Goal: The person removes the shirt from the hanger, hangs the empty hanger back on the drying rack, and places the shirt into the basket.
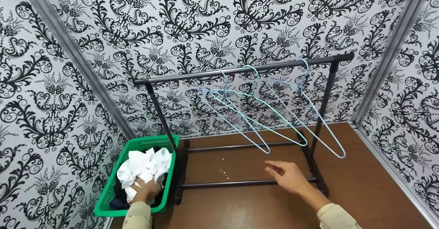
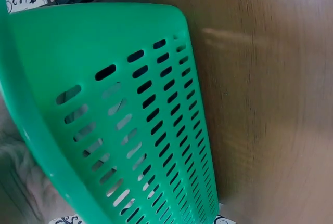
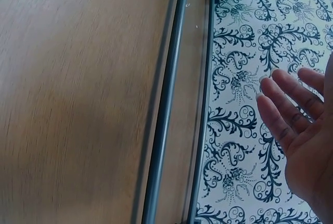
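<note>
My left hand point(image 1: 148, 189) is down in the green basket point(image 1: 173, 174), gripping a crumpled white cloth point(image 1: 145, 164) whose folds hide part of the fingers. In the left wrist view, the slotted wall of the basket point(image 2: 140, 94) covers most of that hand point(image 2: 21, 177). My right hand point(image 1: 288, 176) hovers over the table with nothing in it, below the hangers. Its fingers are loosely extended in the right wrist view, palm point(image 3: 312, 167) showing.
A dark rack point(image 1: 199, 75) stands on the brown table point(image 1: 247, 206). From its bar hang a blue hanger point(image 1: 240, 119), a green hanger point(image 1: 274, 110) and another blue hanger point(image 1: 322, 112). Dark cloth point(image 1: 119, 201) lies in the basket. Patterned walls point(image 1: 205, 16) enclose the back and sides.
</note>
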Action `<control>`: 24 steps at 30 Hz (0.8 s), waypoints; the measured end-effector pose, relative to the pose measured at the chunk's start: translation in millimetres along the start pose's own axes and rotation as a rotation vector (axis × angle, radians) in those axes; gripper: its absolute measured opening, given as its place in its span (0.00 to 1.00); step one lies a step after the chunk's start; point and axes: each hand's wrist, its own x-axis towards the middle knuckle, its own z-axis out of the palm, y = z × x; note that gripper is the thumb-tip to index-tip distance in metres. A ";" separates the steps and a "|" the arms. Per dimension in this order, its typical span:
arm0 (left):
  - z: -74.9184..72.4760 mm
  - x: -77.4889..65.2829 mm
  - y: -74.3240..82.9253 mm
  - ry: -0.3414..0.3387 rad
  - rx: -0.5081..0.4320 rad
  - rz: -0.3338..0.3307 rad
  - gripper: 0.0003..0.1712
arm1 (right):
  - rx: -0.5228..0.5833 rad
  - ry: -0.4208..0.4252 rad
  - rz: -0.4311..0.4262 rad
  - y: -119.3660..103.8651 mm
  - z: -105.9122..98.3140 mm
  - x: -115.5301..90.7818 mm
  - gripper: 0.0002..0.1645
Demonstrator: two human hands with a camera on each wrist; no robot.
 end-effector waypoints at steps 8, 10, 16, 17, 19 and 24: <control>-8.7 -28.0 11.6 0.024 -0.066 -0.055 0.42 | 0.010 0.037 -0.010 3.2 3.7 -1.2 0.16; -11.6 -33.9 14.8 0.017 -0.057 -0.061 0.42 | 0.006 0.049 0.005 4.0 2.8 -1.6 0.16; -10.5 -34.2 18.2 -0.001 -0.022 -0.087 0.40 | 0.019 0.182 0.182 9.3 -13.7 -0.4 0.20; -9.8 -33.8 18.6 0.000 -0.023 -0.081 0.39 | 0.037 0.220 0.216 10.1 -18.8 0.4 0.21; -7.9 -33.1 18.9 0.006 -0.025 -0.079 0.39 | 0.092 0.296 0.272 11.4 -29.9 2.2 0.22; -4.3 -39.8 19.1 0.039 -0.036 -0.052 0.38 | 0.216 0.449 0.329 10.0 -59.6 4.6 0.29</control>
